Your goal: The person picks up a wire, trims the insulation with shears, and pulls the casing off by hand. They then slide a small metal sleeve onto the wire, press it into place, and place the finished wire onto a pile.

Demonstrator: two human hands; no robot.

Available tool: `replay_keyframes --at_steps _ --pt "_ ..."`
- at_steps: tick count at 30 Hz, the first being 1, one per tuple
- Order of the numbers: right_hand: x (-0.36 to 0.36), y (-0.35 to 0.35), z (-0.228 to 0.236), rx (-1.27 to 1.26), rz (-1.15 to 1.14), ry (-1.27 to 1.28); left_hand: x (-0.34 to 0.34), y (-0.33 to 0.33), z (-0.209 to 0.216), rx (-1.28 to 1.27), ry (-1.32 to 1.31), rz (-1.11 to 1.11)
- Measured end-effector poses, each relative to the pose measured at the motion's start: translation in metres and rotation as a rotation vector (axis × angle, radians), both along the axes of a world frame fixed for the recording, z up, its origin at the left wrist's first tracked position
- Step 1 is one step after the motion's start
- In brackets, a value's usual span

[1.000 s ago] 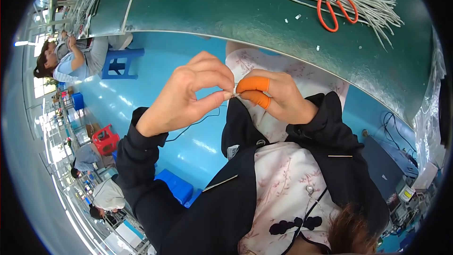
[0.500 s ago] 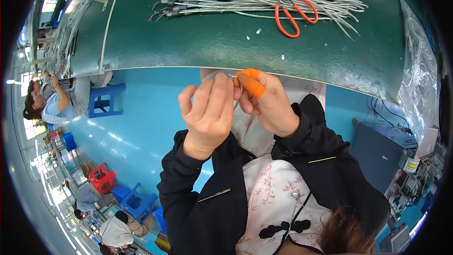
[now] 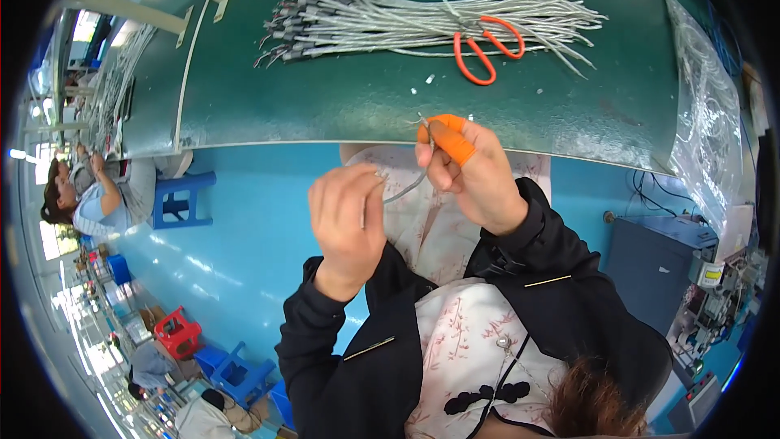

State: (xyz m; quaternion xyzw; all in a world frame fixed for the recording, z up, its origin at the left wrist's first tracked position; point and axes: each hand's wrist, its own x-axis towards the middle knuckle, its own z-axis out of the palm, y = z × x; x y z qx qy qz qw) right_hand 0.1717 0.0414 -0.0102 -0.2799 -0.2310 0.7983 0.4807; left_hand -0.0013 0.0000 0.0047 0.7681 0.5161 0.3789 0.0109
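Orange covers wrap the thumb and a finger of my right hand (image 3: 471, 164), which pinches a grey cable (image 3: 410, 187) near its end. Thin bare wires (image 3: 419, 120) stick out past those fingertips, over the front edge of the green table. From there the cable bends down to my left hand (image 3: 348, 219), whose fingers are curled closed around it. A tiny pale bit shows at the left fingertips, too small to name. Beyond the hands, orange-handled scissors (image 3: 487, 65) rest on a bundle of braided silvery cables (image 3: 406, 20) with dark connector ends.
Small white scraps (image 3: 430, 79) dot the green table (image 3: 341, 106). Clear plastic bags (image 3: 703, 122) hang over its right side. A grey cabinet (image 3: 650, 260) stands at the right. To the left are a blue stool (image 3: 183, 199) and a seated person (image 3: 101, 183) at work.
My hands have drawn apart; the left went lower, and the cable between them now shows. The wire ends came into view at the right fingertips. The table view shifted slightly down.
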Motion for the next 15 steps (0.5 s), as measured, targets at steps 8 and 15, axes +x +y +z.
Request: replay_keyframes --at_steps 8,15 --pt "0.039 0.030 0.018 0.140 -0.287 -0.139 -0.026 0.002 -0.013 -0.957 -0.401 -0.252" --pt "0.108 0.056 0.024 0.261 -0.611 -0.277 -0.113 0.048 0.035 -0.669 -0.103 -0.035"
